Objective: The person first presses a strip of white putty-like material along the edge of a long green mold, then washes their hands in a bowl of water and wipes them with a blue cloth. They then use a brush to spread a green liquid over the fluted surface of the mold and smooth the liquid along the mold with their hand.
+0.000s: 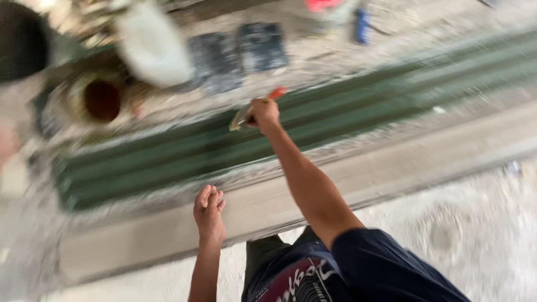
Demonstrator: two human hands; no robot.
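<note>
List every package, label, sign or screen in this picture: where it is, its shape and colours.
Bag: top left, beyond the green sheet; rounded, white, blurred.
Container: top centre-right; small, upright, blue, blurred.
Shirt print: bottom centre; white on a red patch.
No signs or screens.

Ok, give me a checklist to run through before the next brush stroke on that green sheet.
1. Right hand grips the brush: ok, closed around the red handle.
2. Brush on the green sheet: cannot tell, blurred.
3. Left hand braced on the pale ledge: ok, apparently resting there, holding nothing.
4. White bucket within reach: cannot tell.
5. Sheet lying flat: ok, as far as the blur shows.
</note>
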